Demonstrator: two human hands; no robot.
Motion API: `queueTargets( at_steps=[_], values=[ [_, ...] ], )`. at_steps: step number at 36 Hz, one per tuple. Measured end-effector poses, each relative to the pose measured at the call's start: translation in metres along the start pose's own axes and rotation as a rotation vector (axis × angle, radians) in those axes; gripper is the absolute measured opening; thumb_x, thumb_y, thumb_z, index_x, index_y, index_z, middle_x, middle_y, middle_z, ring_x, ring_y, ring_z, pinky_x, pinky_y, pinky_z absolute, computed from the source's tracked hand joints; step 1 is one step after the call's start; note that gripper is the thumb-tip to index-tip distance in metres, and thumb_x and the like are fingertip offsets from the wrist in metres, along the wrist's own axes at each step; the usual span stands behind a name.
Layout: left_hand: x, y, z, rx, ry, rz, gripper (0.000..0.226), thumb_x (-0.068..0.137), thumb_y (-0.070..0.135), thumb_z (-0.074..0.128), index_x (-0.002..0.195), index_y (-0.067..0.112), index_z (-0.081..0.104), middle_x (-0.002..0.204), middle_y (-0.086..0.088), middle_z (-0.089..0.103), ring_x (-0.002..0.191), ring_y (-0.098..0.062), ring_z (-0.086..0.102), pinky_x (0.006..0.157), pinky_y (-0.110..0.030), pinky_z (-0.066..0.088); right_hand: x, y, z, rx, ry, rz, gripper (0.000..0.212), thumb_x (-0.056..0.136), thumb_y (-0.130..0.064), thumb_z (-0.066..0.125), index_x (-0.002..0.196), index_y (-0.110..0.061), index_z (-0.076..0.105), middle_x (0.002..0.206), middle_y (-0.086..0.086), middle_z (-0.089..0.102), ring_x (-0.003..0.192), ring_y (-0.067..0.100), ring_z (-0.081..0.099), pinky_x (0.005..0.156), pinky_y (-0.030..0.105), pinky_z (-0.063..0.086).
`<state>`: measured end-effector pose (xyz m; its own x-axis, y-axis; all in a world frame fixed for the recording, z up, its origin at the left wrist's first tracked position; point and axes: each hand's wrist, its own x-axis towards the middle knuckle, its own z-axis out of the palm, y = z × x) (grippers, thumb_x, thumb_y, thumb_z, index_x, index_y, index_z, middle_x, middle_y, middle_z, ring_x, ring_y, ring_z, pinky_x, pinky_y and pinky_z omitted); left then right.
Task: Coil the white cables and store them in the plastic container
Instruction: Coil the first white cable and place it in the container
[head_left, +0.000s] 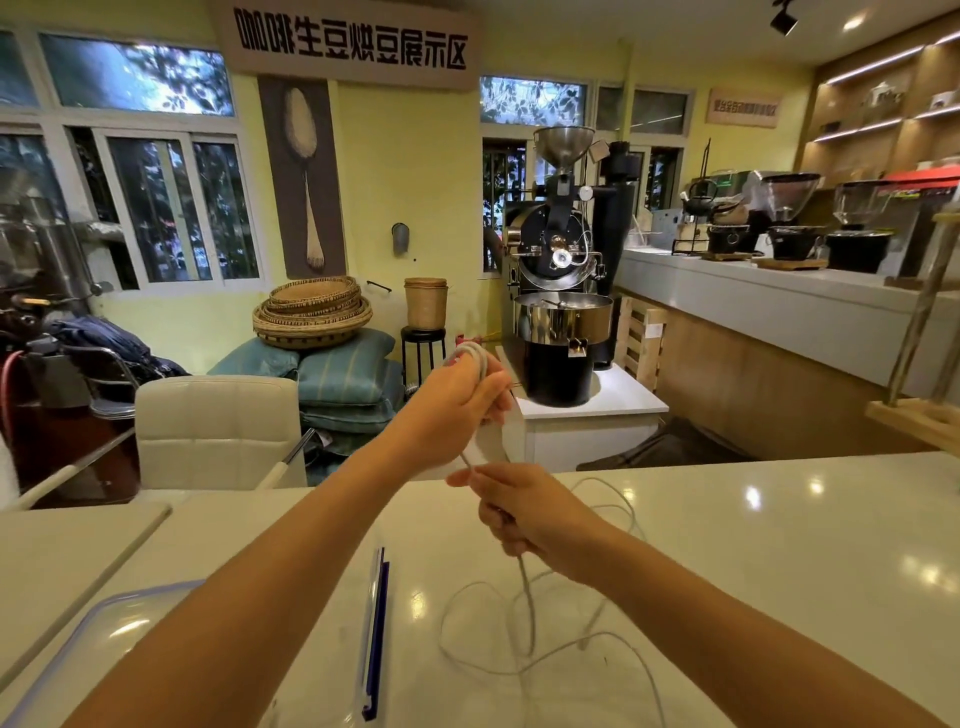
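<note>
My left hand (460, 402) is raised above the far edge of the white counter, closed around several loops of a white cable. A short stretch of the cable runs down from it into my right hand (524, 512), which pinches the cable just below. The loose white cable (527, 618) hangs from my right hand and lies in tangled loops on the counter. A clear plastic container lid with a blue rim (98, 629) sits at the lower left, partly hidden by my left forearm.
A blue and clear strip-like piece (375, 634) lies on the white counter (779, 561) between my forearms. Beyond the counter stand a cream chair (218, 431), a coffee roaster (561, 312) and a long bar with grinders (789, 280).
</note>
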<state>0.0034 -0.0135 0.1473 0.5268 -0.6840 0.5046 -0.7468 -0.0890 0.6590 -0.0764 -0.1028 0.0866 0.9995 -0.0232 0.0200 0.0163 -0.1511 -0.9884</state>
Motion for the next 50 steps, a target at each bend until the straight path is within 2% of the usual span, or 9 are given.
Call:
queueTargets(
  at_steps=[5,12,15,22,31,33,36,41,50],
  values=[
    [-0.001,-0.025,-0.008,0.319,-0.056,-0.047,0.024,0.096,0.017,0.034,0.073,0.018,0.042,0.078,0.002,0.052,0.074,-0.016,0.054,0.072,-0.027,0.046,-0.019,-0.024,-0.010,-0.510,-0.043,-0.015,0.027,0.094,-0.024,0.040,0.104,-0.009,0.061,0.054,-0.005,0.044,0.041,0.001,0.037,0.043,0.012,0.031],
    [-0.023,-0.037,0.002,0.089,-0.197,-0.189,0.035,0.096,0.025,0.032,0.082,-0.001,0.051,0.054,0.001,0.049,0.045,-0.009,0.044,0.052,-0.026,0.041,-0.038,-0.084,-0.044,-1.050,-0.002,-0.222,0.016,0.088,-0.023,0.052,0.086,-0.012,0.063,0.059,-0.012,0.047,0.047,-0.005,0.047,0.051,0.000,0.037],
    [-0.036,-0.030,0.007,-0.046,-0.256,-0.144,0.053,0.089,0.046,0.020,0.073,0.012,0.057,0.048,0.004,0.046,0.038,-0.001,0.042,0.050,-0.017,0.041,-0.039,-0.106,-0.060,-1.105,0.037,-0.294,0.011,0.083,-0.025,0.057,0.075,-0.019,0.062,0.058,-0.011,0.051,0.049,0.000,0.048,0.054,0.002,0.038],
    [-0.054,0.005,0.018,-0.410,-0.493,-0.075,0.043,0.091,0.042,0.029,0.063,0.024,0.057,0.038,0.010,0.045,0.036,-0.002,0.037,0.047,-0.019,0.040,-0.023,-0.128,-0.092,-0.989,0.139,-0.425,0.013,0.074,-0.021,0.068,0.077,-0.009,0.071,0.061,-0.009,0.059,0.056,-0.011,0.055,0.053,-0.001,0.039],
    [-0.034,0.048,0.013,-0.749,-0.362,0.075,0.036,0.088,0.024,0.031,0.063,0.018,0.056,0.046,0.005,0.056,0.042,-0.007,0.053,0.053,-0.019,0.052,0.012,-0.046,-0.071,-0.316,0.196,-0.365,0.021,0.087,-0.011,0.049,0.072,-0.007,0.063,0.068,0.020,0.057,0.068,0.034,0.051,0.062,0.029,0.045],
    [-0.027,0.050,0.015,-0.696,-0.267,0.069,0.033,0.089,0.029,0.036,0.066,0.017,0.056,0.055,0.002,0.062,0.054,-0.013,0.059,0.058,-0.025,0.053,0.013,-0.029,-0.051,-0.171,0.141,-0.353,0.018,0.092,-0.013,0.044,0.082,-0.011,0.059,0.075,0.018,0.061,0.069,0.038,0.056,0.063,0.033,0.050],
    [-0.015,0.046,0.018,-0.601,-0.130,0.084,0.028,0.088,0.030,0.039,0.074,0.013,0.056,0.063,0.003,0.068,0.063,-0.009,0.066,0.061,-0.019,0.056,0.015,-0.009,-0.023,-0.076,0.085,-0.299,0.032,0.093,-0.013,0.042,0.069,-0.025,0.058,0.053,-0.007,0.061,0.047,0.003,0.051,0.050,0.018,0.043],
    [0.002,0.019,0.014,-0.290,0.083,0.074,0.021,0.094,0.018,0.034,0.086,0.018,0.052,0.084,-0.002,0.063,0.078,-0.012,0.065,0.074,-0.021,0.056,0.009,0.004,0.000,-0.130,0.017,-0.184,0.031,0.095,-0.024,0.038,0.075,-0.028,0.063,0.047,-0.008,0.052,0.042,0.001,0.043,0.047,0.011,0.038],
    [-0.003,-0.033,0.003,0.482,-0.020,0.048,0.032,0.095,0.026,0.032,0.088,0.008,0.056,0.089,-0.008,0.058,0.082,-0.024,0.058,0.077,-0.037,0.048,-0.019,-0.029,-0.023,-0.650,-0.025,-0.111,0.026,0.093,-0.022,0.044,0.101,-0.005,0.062,0.058,-0.006,0.046,0.046,0.000,0.043,0.048,0.011,0.035]
  ],
)
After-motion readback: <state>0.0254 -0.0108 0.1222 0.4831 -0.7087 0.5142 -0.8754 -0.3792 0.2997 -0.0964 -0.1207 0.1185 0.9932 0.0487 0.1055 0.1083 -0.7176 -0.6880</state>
